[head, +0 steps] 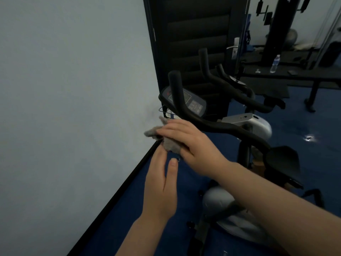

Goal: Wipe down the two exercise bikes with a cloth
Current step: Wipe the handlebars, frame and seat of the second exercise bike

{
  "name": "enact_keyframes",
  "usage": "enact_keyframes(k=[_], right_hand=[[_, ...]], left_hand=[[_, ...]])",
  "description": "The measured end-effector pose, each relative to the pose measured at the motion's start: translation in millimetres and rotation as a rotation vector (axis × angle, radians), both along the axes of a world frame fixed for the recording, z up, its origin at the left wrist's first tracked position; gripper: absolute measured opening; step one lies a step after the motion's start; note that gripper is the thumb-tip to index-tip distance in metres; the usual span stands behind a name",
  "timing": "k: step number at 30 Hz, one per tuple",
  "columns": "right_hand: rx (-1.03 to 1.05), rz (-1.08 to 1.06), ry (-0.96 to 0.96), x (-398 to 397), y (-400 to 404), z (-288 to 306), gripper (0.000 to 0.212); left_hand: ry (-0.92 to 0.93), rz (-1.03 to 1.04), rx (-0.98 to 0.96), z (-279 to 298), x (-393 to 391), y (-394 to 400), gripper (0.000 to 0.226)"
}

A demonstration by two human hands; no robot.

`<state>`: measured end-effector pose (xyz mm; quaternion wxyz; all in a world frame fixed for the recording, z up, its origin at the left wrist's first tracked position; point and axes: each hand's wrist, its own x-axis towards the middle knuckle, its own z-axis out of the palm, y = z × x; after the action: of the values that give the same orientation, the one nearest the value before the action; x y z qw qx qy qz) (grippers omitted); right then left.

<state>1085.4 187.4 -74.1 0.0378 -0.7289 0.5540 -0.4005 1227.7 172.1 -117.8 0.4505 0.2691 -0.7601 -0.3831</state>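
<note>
The near exercise bike (221,126) has black curved handlebars, a grey console (195,103) and a silver body. A second bike (256,102) stands just behind it by the dark door. My right hand (190,145) presses a grey cloth (166,140) against the left end of the near handlebar, fingers flat over the cloth. My left hand (160,183) is below it, fingers stretched up and touching the cloth's lower edge. The handlebar end under the cloth is hidden.
A pale wall (73,108) runs close on the left with a black skirting edge. A dark door (193,43) stands behind the bikes. A black bench (295,76) carries a water bottle (275,63). The floor (304,126) is blue.
</note>
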Motion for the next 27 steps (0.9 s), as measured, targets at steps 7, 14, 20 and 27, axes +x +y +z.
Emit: enact_keyframes(k=[7,14,20,27], right_hand=[[0.027,-0.378,-0.292,43,-14,0,0.044],[0.056,-0.501,0.019,35,46,-42,0.057],[0.140,-0.622,0.016,20,93,-60,0.067],[0.301,-0.751,-0.112,-3,172,-87,0.061]], left_hand=[[0.049,0.033,0.050,-1,-3,-1,0.050],[-0.028,-0.013,0.022,-17,-7,12,0.054],[-0.212,-0.138,0.090,-44,0,33,0.052],[-0.508,-0.333,0.163,-85,-21,78,0.049]])
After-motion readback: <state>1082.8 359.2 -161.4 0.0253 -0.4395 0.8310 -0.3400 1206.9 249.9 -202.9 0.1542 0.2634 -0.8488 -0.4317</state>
